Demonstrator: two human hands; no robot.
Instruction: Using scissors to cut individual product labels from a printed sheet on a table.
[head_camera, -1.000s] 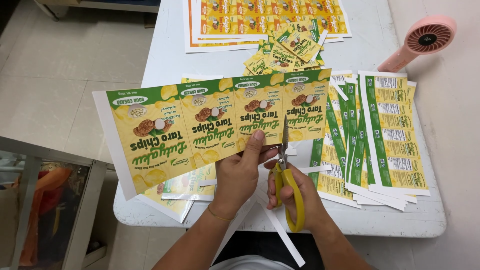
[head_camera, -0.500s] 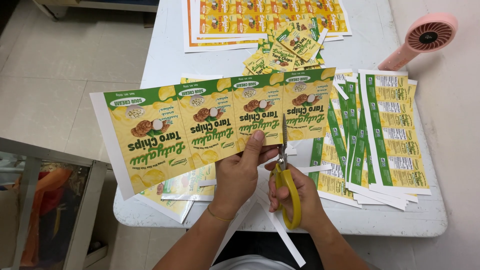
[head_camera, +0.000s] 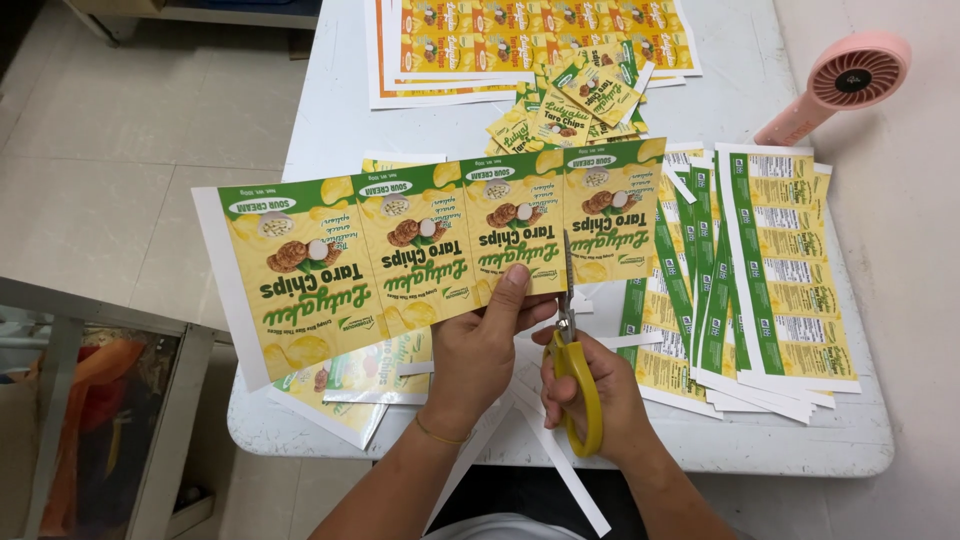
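My left hand (head_camera: 487, 345) pinches the lower edge of a long printed strip of green and yellow snack labels (head_camera: 400, 250), held flat above the white table (head_camera: 330, 110). My right hand (head_camera: 590, 395) grips yellow-handled scissors (head_camera: 572, 340). Their blades point away from me and sit in the strip between the last two labels on the right. The rightmost label (head_camera: 612, 210) is still joined at its top.
Stacks of green and yellow label sheets (head_camera: 770, 270) lie at the right. Orange label sheets (head_camera: 520, 35) and a pile of cut labels (head_camera: 570, 100) lie at the back. A pink hand-held fan (head_camera: 840, 85) rests far right. White paper offcuts (head_camera: 560, 470) hang over the table's near edge.
The scissors have advanced slightly up the strip between the last two labels. Both hands stay in nearly the same place.
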